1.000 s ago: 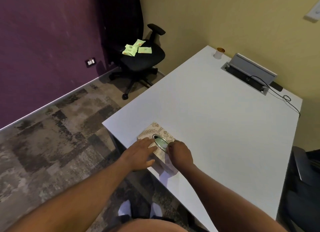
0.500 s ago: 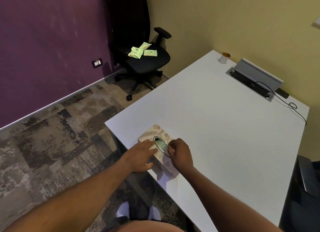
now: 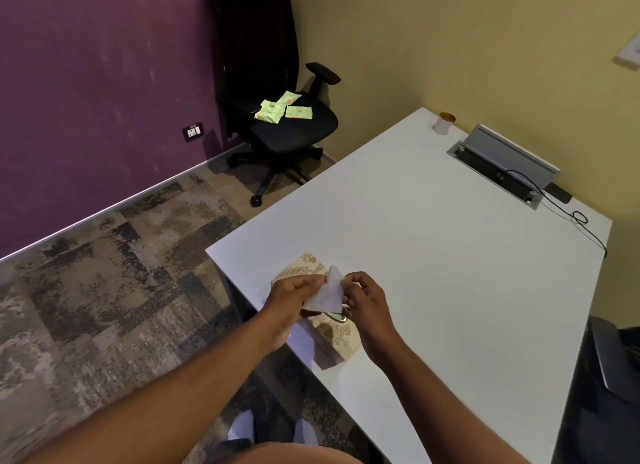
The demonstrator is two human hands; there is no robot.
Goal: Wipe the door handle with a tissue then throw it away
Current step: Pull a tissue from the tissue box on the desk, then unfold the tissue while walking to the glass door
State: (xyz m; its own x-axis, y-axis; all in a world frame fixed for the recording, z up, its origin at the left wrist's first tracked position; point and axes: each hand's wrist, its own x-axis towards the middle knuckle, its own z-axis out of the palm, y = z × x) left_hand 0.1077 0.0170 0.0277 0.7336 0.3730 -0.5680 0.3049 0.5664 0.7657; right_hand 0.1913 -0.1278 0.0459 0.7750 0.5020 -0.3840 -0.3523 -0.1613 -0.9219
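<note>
A beige tissue box (image 3: 332, 335) with a leaf print sits at the near left corner of the white desk (image 3: 450, 263). A white tissue (image 3: 327, 292) stands up out of the box's oval slot. My left hand (image 3: 294, 295) pinches the tissue's left side and my right hand (image 3: 363, 297) pinches its right side, both just above the box. No door handle or bin is in view.
A black office chair (image 3: 284, 117) with green packets (image 3: 282, 107) on its seat stands in the far corner. A small cup (image 3: 443, 122) and a grey cable tray (image 3: 502, 162) with a black cable sit at the desk's far edge. Another dark chair (image 3: 609, 377) is at right.
The tissue has come up out of the box slot. Both hands, earlier resting on the box top, are now lifted and pinching the tissue.
</note>
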